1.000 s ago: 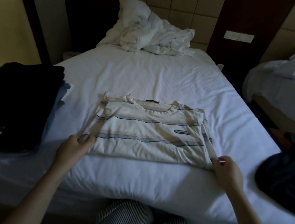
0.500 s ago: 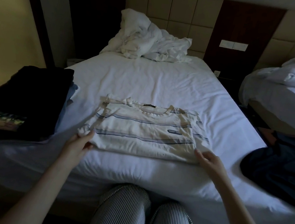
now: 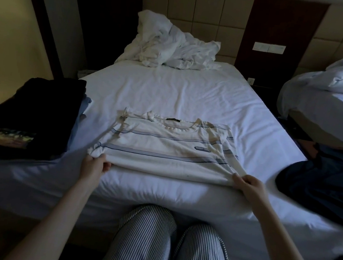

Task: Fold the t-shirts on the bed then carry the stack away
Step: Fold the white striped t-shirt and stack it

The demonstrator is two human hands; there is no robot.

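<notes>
The shirt is lying face up by the bed's near edge. The left hand and right hand are each pinching a near hem corner, each grip closing on cloth. The fold toward the collar is likely coming next, and lifting both corners together would be keeping the hem taut and level. No container is showing. A folded pile is sitting at the left edge, and a dark garment is lying at the right.

A t-shirt lies flat near the foot edge of the bed. A stack of clothes sits at the left edge, a loose garment at the right edge, and crumpled bedding at the head end.
</notes>
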